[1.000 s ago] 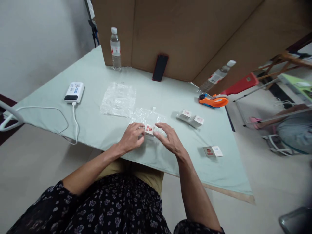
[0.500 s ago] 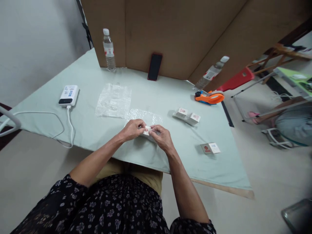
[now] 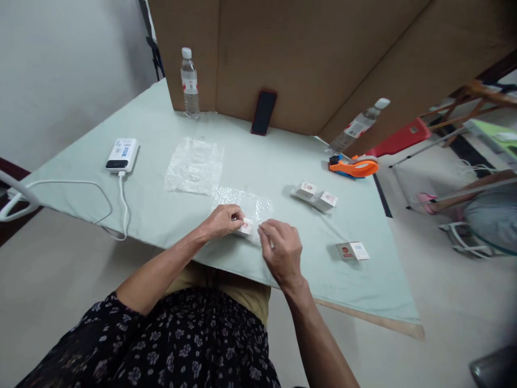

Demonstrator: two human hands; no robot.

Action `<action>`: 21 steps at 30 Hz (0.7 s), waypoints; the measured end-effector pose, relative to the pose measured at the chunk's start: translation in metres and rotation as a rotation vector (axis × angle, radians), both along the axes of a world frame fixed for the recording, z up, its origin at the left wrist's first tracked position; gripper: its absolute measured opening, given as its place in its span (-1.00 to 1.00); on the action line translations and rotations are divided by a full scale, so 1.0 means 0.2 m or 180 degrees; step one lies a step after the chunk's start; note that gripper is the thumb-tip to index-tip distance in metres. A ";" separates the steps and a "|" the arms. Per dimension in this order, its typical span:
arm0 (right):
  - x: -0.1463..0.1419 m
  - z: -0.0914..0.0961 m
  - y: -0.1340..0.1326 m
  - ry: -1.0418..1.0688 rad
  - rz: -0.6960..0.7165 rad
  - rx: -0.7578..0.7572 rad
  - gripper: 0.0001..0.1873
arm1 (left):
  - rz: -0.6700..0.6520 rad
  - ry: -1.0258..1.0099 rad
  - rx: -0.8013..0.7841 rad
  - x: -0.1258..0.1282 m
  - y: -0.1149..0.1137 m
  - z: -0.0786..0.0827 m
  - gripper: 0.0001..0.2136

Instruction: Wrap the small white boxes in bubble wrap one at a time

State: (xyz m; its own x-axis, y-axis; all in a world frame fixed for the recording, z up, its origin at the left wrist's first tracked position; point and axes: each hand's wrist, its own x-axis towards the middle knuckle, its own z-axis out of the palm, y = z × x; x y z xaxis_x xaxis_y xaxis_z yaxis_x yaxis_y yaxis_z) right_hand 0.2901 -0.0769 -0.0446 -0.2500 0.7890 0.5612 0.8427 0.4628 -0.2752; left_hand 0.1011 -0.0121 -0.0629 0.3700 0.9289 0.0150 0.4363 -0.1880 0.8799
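Observation:
A small white box point(image 3: 245, 227) with a red mark sits on a sheet of bubble wrap point(image 3: 258, 203) near the table's front edge. My left hand point(image 3: 224, 220) grips the box at its left side, fingers closed. Just right of the box, my right hand point(image 3: 281, 249) is raised with thumb and fingers pinched together. Whatever is in that pinch, if anything, is too small to make out. To the right lie two small boxes point(image 3: 326, 201) in clear wrap, and nearer the edge a single bare box point(image 3: 352, 251).
Another bubble wrap sheet point(image 3: 194, 166) lies left. An orange tape dispenser point(image 3: 359, 167), a leaning bottle point(image 3: 359, 126), an upright bottle point(image 3: 189, 86) and a phone point(image 3: 264, 112) stand along the cardboard screen point(image 3: 283, 59). A white power bank point(image 3: 123, 155) with a cable is at left.
My right hand has come away from the box, moving right and toward me, with its fingers pinched. My left hand stays on the box, more of which now shows. The view has shifted slightly.

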 end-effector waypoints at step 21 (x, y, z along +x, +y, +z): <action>-0.11 -0.03 0.06 -0.1105 0.0462 -0.0600 -0.84 | 0.1292 0.1401 -0.0150 -0.30 -0.14 0.02 -0.56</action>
